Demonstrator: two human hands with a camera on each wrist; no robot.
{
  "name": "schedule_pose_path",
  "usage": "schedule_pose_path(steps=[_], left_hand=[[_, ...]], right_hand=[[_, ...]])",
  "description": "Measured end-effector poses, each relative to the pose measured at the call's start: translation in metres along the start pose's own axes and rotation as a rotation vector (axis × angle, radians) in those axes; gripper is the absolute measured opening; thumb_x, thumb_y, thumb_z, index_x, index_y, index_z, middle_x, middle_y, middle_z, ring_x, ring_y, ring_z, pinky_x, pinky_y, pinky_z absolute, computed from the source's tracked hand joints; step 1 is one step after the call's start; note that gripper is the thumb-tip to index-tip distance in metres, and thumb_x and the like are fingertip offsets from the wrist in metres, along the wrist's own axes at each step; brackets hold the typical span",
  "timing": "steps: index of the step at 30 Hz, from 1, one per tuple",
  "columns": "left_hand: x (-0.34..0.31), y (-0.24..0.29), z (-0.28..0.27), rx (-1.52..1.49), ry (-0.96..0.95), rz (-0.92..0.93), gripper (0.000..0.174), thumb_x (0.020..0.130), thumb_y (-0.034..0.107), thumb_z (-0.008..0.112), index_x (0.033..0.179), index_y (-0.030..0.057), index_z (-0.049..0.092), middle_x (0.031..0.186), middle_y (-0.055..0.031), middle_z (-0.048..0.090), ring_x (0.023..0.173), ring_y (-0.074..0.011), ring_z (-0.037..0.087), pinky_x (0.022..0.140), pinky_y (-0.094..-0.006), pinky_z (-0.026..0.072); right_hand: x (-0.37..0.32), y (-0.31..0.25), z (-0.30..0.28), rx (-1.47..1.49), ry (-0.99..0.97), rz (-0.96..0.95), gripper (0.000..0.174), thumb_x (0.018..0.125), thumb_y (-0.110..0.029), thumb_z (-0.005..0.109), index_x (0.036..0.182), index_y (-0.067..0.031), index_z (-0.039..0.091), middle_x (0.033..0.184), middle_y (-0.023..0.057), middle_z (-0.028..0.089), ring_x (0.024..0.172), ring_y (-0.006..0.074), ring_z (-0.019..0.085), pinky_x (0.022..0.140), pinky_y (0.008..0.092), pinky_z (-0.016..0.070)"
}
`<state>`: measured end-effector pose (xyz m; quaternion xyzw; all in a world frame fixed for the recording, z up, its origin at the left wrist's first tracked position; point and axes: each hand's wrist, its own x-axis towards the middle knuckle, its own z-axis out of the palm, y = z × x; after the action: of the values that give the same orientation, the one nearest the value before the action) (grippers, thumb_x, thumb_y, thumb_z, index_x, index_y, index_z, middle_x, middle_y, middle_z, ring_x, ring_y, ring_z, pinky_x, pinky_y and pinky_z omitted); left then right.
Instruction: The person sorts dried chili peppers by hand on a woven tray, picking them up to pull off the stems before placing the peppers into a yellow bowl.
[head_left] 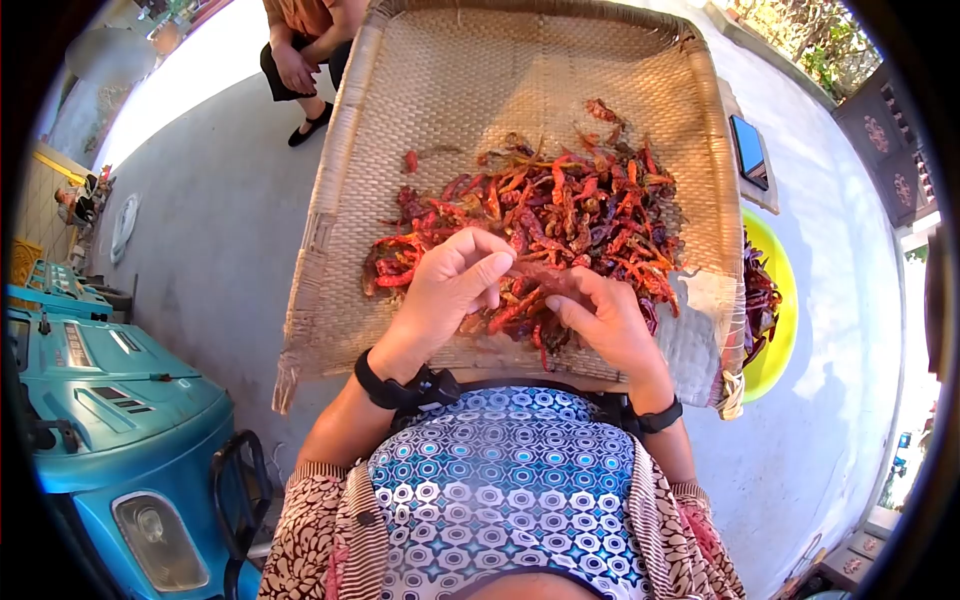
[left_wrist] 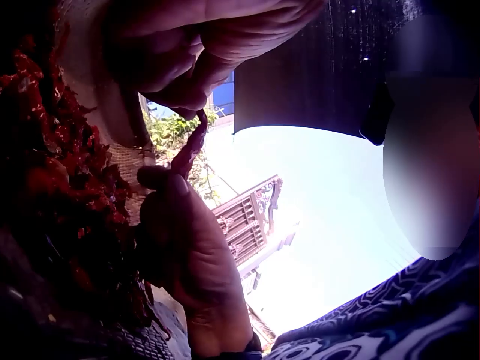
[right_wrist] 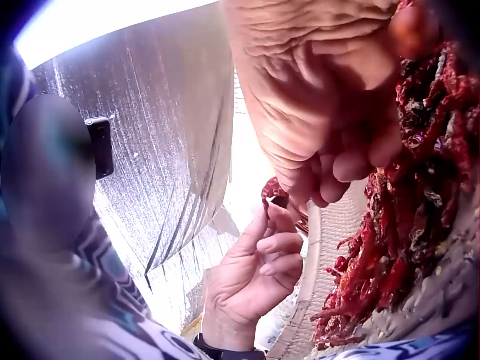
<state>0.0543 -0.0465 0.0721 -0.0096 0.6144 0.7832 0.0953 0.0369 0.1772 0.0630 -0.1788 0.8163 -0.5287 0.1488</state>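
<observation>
Between both hands is one dried red chili (head_left: 535,272) (left_wrist: 192,146) (right_wrist: 271,189), held above the heap. My left hand (head_left: 448,292) (left_wrist: 214,45) (right_wrist: 255,281) pinches one end between thumb and fingertips. Thumb and fingers of my right hand (head_left: 608,325) (left_wrist: 191,240) (right_wrist: 322,105) grip the other end. Below them, a heap of wrinkled red chilies (head_left: 560,215) (left_wrist: 60,187) (right_wrist: 390,232) lies on a rectangular woven tray (head_left: 430,90) in front of my body. The hands partly hide the near side of the heap.
A yellow-green basin (head_left: 783,300) with darker chilies stands right of the tray, below a phone (head_left: 748,152). A seated person (head_left: 300,60) is beyond the tray's left edge. A blue vehicle (head_left: 130,400) stands at the left.
</observation>
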Motion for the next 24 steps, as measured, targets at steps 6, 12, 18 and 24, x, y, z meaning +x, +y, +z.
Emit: schedule_pose_path(steps=[6, 12, 18, 24], left_hand=[[0.008, -0.025, -0.008, 0.317, 0.114, 0.071, 0.013, 0.097, 0.018, 0.063, 0.098, 0.0046, 0.061, 0.080, 0.0013, 0.062, 0.063, -0.0046, 0.053, 0.054, -0.0205, 0.0429], [0.002, -0.027, -0.020, 1.054, 0.199, 0.308, 0.017, 0.088, 0.016, 0.069, 0.101, 0.0079, 0.063, 0.092, -0.0053, 0.059, 0.076, -0.0196, 0.061, 0.067, -0.0325, 0.0502], [-0.005, -0.022, -0.025, 1.349, 0.040, 0.157, 0.024, 0.083, 0.018, 0.070, 0.104, 0.0098, 0.065, 0.103, -0.0093, 0.052, 0.088, -0.0310, 0.062, 0.076, -0.0427, 0.0501], [-0.008, -0.018, -0.021, 1.282, 0.109, 0.368, 0.015, 0.091, 0.017, 0.063, 0.104, 0.0101, 0.065, 0.098, -0.0082, 0.056, 0.087, -0.0309, 0.062, 0.073, -0.0412, 0.0511]], right_hand=[[-0.010, -0.009, -0.006, 0.093, -0.082, 0.128, 0.022, 0.097, -0.023, 0.062, 0.097, -0.0018, 0.065, 0.065, -0.0012, 0.058, 0.051, 0.0044, 0.049, 0.045, 0.0200, 0.0374], [-0.017, 0.018, -0.027, 0.462, 0.298, 0.159, 0.029, 0.101, -0.029, 0.053, 0.098, -0.0034, 0.066, 0.067, -0.0018, 0.056, 0.050, 0.0058, 0.048, 0.046, 0.0204, 0.0388], [-0.046, 0.084, -0.113, 1.174, 0.683, -0.285, 0.039, 0.102, -0.038, 0.051, 0.121, -0.0055, 0.059, 0.086, -0.0015, 0.059, 0.063, 0.0071, 0.046, 0.053, 0.0215, 0.0397], [-0.042, 0.054, -0.073, 0.728, 0.676, -0.035, 0.032, 0.101, -0.026, 0.052, 0.123, -0.0045, 0.058, 0.088, 0.0005, 0.062, 0.063, 0.0081, 0.051, 0.055, 0.0212, 0.0425]])
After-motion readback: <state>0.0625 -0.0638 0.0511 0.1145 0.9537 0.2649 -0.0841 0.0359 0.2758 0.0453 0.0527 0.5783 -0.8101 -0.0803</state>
